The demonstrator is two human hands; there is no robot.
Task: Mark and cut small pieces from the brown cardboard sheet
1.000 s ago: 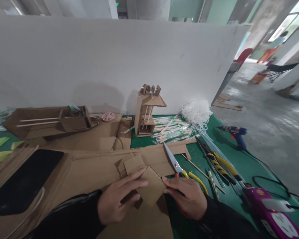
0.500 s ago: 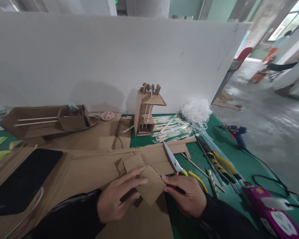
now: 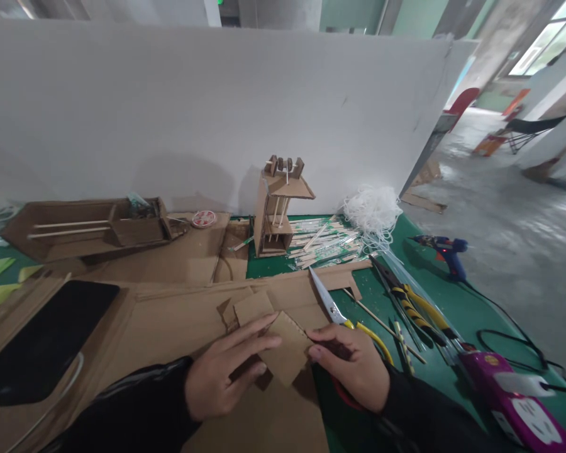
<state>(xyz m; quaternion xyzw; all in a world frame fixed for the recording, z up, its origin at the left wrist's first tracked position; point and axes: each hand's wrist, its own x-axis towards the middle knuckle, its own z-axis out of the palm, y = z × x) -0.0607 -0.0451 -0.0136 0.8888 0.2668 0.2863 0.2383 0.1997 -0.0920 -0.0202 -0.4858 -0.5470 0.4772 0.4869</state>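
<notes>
A small square of cardboard, turned cornerwise, is between my hands over a larger cardboard sheet. Along its upper right edge the corrugation shows. My left hand holds its left side, index and middle fingers stretched along it and the thumb lower down. At the right corner, the thumb and forefinger of my right hand pinch the edge. Another cardboard piece lies just behind my left fingertips. Scissors with yellow-and-red handles lie beyond my right hand, which partly covers them.
A cardboard tower stands at the back beside wooden sticks and white string. Pliers, a glue gun and a purple power strip lie right. Left are a black tablet-like slab and a long cardboard box.
My right hand has shifted very slightly on the square's right corner. The square and my left hand stay almost where they were. In the background, a person has largely gone from view.
</notes>
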